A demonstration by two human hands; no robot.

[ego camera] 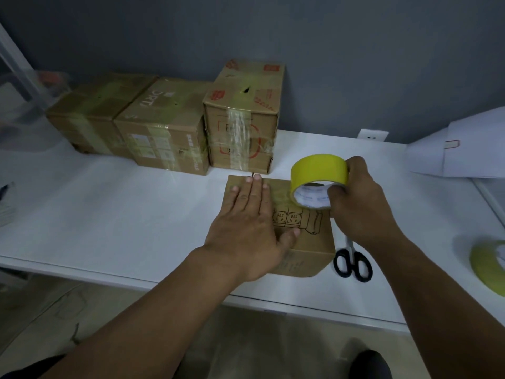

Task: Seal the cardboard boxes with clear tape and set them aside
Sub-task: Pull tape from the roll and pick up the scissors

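A small cardboard box with a printed power-strip drawing lies near the front of the white table. My left hand presses flat on its top, fingers straight and pointing away from me. My right hand grips a yellowish roll of tape, held on edge over the box's far right corner. A strip of tape seems to run across the box top under my left fingers. Three taped cardboard boxes stand in a row at the back: left box, middle box, taller right box.
Black-handled scissors lie on the table just right of the small box. A second roll of tape sits at the right edge. A white folded carton lies at the back right. A clear plastic bin stands at the far left.
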